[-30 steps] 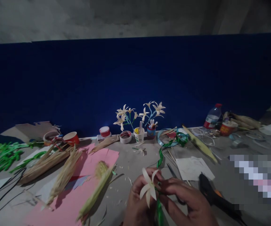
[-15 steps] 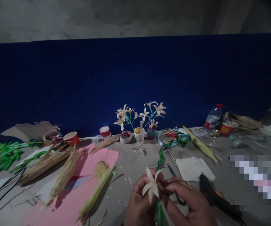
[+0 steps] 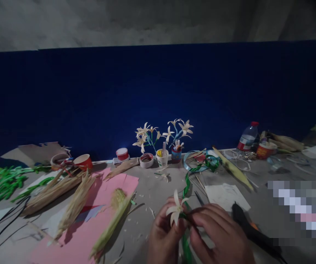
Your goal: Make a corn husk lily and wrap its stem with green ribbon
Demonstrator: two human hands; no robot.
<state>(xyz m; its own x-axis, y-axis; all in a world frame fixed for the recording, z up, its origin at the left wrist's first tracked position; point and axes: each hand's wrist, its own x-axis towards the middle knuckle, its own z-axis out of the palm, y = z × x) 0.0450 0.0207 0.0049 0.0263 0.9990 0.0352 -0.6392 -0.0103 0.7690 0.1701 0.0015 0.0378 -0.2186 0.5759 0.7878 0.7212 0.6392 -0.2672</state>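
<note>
My left hand is closed around the base of a cream-white handmade flower with pointed petals, which faces up and toward me. Just right of the petals, the fingers of my right hand pinch a green ribbon at the flower's base. One length of ribbon hangs between my hands, and another runs back across the table to a coil. The stem is mostly hidden by my fingers. Partly covered by my right hand, a pair of scissors lies behind it.
A black glue gun lies right of my right hand, near white paper. Corn husks and pink paper spread at left. Behind stand flower sprays, a paper cup and a bottle.
The flower has tipped in my left hand, its petals now seen more from the side. My right hand has shifted and its fingers have turned at the ribbon. The table things stay put.
</note>
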